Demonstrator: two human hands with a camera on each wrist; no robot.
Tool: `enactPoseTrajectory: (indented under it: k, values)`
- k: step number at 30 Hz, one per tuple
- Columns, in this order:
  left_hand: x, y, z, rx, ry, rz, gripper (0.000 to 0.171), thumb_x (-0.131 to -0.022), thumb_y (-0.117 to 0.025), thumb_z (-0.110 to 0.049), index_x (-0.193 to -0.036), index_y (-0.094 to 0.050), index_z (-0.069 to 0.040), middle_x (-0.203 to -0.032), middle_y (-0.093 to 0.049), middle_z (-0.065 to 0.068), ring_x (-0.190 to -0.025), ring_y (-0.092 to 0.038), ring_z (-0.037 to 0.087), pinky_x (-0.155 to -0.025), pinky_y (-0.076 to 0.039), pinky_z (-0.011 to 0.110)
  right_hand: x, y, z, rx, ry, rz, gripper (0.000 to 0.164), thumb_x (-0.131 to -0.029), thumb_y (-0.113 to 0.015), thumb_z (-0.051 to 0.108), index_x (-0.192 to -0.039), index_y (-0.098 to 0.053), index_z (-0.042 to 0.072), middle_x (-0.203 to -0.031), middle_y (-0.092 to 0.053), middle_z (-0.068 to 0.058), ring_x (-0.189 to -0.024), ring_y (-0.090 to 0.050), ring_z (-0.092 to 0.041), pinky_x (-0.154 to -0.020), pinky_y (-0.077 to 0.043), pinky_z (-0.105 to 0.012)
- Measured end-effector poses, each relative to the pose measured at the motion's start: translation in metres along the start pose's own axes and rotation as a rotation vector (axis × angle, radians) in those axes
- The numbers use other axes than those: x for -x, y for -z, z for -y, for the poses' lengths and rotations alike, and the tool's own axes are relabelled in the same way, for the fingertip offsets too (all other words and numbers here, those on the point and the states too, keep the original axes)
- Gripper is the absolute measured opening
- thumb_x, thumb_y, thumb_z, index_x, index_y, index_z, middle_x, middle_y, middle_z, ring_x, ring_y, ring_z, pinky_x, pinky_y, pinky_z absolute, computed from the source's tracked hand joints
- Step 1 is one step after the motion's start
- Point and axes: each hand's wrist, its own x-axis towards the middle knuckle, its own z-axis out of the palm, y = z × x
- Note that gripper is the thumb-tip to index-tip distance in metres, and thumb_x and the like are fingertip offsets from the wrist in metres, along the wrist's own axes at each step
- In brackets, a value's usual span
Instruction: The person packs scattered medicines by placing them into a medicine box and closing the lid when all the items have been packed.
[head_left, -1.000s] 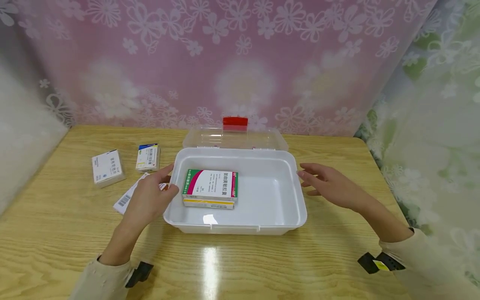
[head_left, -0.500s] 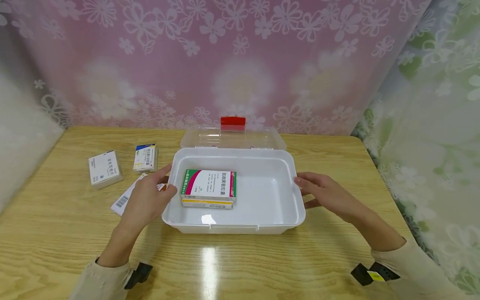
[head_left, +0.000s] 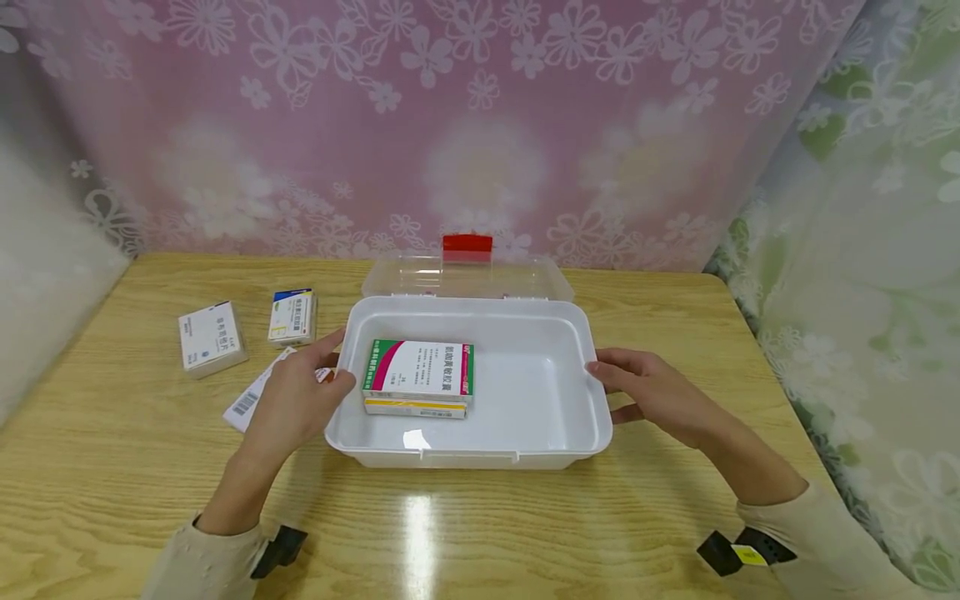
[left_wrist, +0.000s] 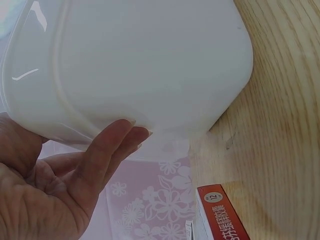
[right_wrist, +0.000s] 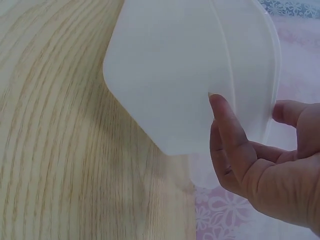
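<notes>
A white plastic storage box [head_left: 525,417] stands on the table, its clear lid [head_left: 405,273] with a red latch [head_left: 467,247] folded back behind it. Inside, on the left, a green, white and magenta medicine box [head_left: 420,368] lies on top of a yellow-striped medicine box [head_left: 416,408]. My left hand [head_left: 300,400] holds the box's left side, thumb at the rim; in the left wrist view its fingers [left_wrist: 102,150] bear on the outer wall. My right hand [head_left: 660,396] holds the opposite side, thumb on the rim and fingers [right_wrist: 227,122] against the wall.
Left of the storage box lie a white medicine box [head_left: 212,337], a smaller blue-topped medicine box [head_left: 292,317] and a barcoded box [head_left: 251,400] partly hidden by my left hand. In the left wrist view, its red face [left_wrist: 225,212] shows. A flowered curtain [head_left: 480,150] hangs behind the table.
My right hand has moved in from just beside the storage box to take hold of its right side. The left hand stays on the left side, and the box has barely moved.
</notes>
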Motion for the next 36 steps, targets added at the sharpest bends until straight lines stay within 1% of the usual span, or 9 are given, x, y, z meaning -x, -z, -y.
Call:
enactPoseTrajectory:
  k: [6,17,21,26,28,32,36]
  values:
    - [0.0002,-0.0004,0.0,0.005,-0.002,-0.01,0.056,-0.088,-0.051,-0.012,-0.143,-0.042,-0.003,-0.115,-0.064,0.021,-0.091,-0.06,0.029,-0.075,-0.049,0.039,0.0001,0.0006,0.0034,0.004,0.001,0.02,0.058,-0.1,-0.051,0.031,-0.142,-0.036,-0.006,-0.131,-0.049,-0.027,-0.107,-0.059,-0.034,-0.078,-0.054,-0.045]
    - [-0.0003,-0.0002,0.0007,0.012,0.026,0.011,0.058,-0.089,-0.05,-0.015,-0.145,-0.04,-0.005,-0.118,-0.063,0.02,-0.09,-0.057,0.029,-0.073,-0.048,0.036,0.0001,0.0048,0.0032,-0.034,-0.012,0.051,0.058,-0.1,-0.052,0.027,-0.144,-0.033,-0.005,-0.137,-0.043,-0.028,-0.116,-0.054,-0.038,-0.08,-0.053,-0.047]
    - [0.0,0.0008,0.001,0.01,0.03,0.014,0.058,-0.089,-0.05,-0.015,-0.145,-0.04,-0.006,-0.119,-0.062,0.02,-0.093,-0.058,0.029,-0.074,-0.048,0.037,-0.0001,0.0036,0.0042,-0.064,-0.008,0.042,0.058,-0.099,-0.053,0.025,-0.144,-0.033,-0.007,-0.137,-0.043,-0.028,-0.117,-0.053,-0.039,-0.079,-0.052,-0.048]
    - [-0.0004,0.0008,0.0009,0.01,0.022,0.014,0.057,-0.09,-0.05,-0.015,-0.145,-0.04,-0.005,-0.12,-0.062,0.021,-0.092,-0.058,0.029,-0.074,-0.05,0.038,0.0006,0.0027,0.0058,-0.089,0.002,0.026,0.059,-0.099,-0.054,0.022,-0.143,-0.033,-0.01,-0.136,-0.045,-0.029,-0.115,-0.054,-0.04,-0.078,-0.052,-0.049]
    - [-0.0005,0.0009,0.0008,0.013,0.021,0.019,0.057,-0.09,-0.05,-0.015,-0.145,-0.039,-0.005,-0.12,-0.061,0.021,-0.094,-0.059,0.03,-0.075,-0.051,0.04,0.0008,0.0028,0.0057,-0.098,0.001,0.027,0.059,-0.099,-0.054,0.021,-0.143,-0.032,-0.01,-0.136,-0.045,-0.029,-0.115,-0.054,-0.04,-0.078,-0.052,-0.049]
    - [0.0001,0.0014,0.0012,0.022,0.027,0.034,0.057,-0.091,-0.049,-0.016,-0.146,-0.038,-0.006,-0.121,-0.061,0.021,-0.101,-0.059,0.032,-0.079,-0.051,0.043,0.0007,0.003,0.0042,-0.107,0.0,0.031,0.058,-0.099,-0.054,0.021,-0.143,-0.032,-0.01,-0.135,-0.046,-0.028,-0.114,-0.055,-0.04,-0.078,-0.052,-0.049]
    - [0.0002,0.002,0.0028,0.015,0.014,0.042,0.057,-0.092,-0.049,-0.018,-0.147,-0.038,-0.007,-0.12,-0.061,0.02,-0.102,-0.06,0.032,-0.078,-0.052,0.042,0.0,0.0024,0.0022,-0.091,0.0,0.023,0.058,-0.099,-0.054,0.022,-0.143,-0.033,-0.009,-0.136,-0.045,-0.029,-0.114,-0.054,-0.04,-0.078,-0.052,-0.049]
